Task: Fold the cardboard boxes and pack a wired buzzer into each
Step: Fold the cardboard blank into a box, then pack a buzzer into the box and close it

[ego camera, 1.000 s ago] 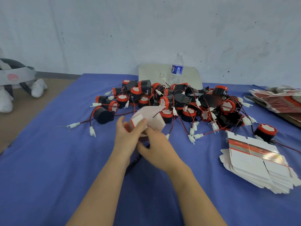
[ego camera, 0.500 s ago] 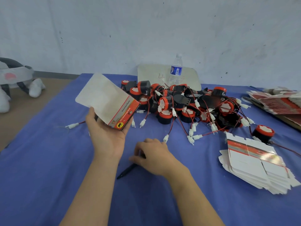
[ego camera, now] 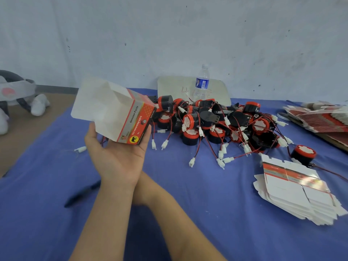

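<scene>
My left hand point(ego camera: 118, 159), palm up, holds a partly folded cardboard box point(ego camera: 113, 112) tilted above the blue table; the box is white with a red and grey printed side and an open white flap at its far end. My right forearm point(ego camera: 169, 208) passes under my left wrist, which hides the right hand. A heap of red and black wired buzzers point(ego camera: 216, 123) lies behind the box. One buzzer point(ego camera: 303, 155) sits apart at the right. A stack of flat boxes point(ego camera: 293, 193) lies at the right front.
A black pen point(ego camera: 81, 194) lies on the blue cloth point(ego camera: 207, 213) left of my arms. A water bottle point(ego camera: 201, 83) and a white board point(ego camera: 173, 87) stand at the wall. More flat boxes point(ego camera: 320, 117) lie far right. A plush toy point(ego camera: 17, 97) sits beyond the left edge.
My left hand has lifted the box away from my right hand and turned it so the printed side shows. My right hand dropped to the table and slid under my left wrist.
</scene>
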Tool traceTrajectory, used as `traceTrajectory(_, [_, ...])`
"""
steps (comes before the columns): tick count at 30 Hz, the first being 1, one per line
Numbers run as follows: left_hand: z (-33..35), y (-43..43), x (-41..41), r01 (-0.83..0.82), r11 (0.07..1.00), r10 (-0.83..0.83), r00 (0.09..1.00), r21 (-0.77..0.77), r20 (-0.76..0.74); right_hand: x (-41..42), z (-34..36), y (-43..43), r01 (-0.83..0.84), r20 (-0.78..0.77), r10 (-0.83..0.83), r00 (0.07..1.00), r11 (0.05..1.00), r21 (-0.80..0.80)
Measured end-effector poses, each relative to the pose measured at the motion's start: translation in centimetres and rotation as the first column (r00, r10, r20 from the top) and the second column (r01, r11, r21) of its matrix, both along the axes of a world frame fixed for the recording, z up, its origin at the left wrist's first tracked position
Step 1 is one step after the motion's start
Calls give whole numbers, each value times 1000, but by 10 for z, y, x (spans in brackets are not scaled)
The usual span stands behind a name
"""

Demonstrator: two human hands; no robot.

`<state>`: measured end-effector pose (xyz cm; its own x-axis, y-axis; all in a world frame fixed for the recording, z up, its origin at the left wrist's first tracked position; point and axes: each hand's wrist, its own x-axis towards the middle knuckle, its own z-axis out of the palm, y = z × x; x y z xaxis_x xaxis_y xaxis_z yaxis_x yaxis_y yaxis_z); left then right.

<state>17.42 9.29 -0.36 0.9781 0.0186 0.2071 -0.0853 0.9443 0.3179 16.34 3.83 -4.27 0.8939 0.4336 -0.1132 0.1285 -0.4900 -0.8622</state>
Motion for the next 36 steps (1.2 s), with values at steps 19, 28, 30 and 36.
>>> traceTrajectory(19, [-45,-39,20,14,34,319,947,999,-24,-7,10,-147,555,275,-486,830,664,-502])
traceTrajectory(28, [-47,-46,6,-433,-15,366,836,901,408,-8,17,-149,756,387,-650,653,581,-301])
traceTrajectory(30, [-48,-48,5,-424,-71,326,846,903,423,3,3,-147,729,370,-631,682,623,-283])
traceTrajectory(36, [-57,-47,8,-319,-197,336,867,927,369,20,-20,-138,791,462,-662,589,589,-165])
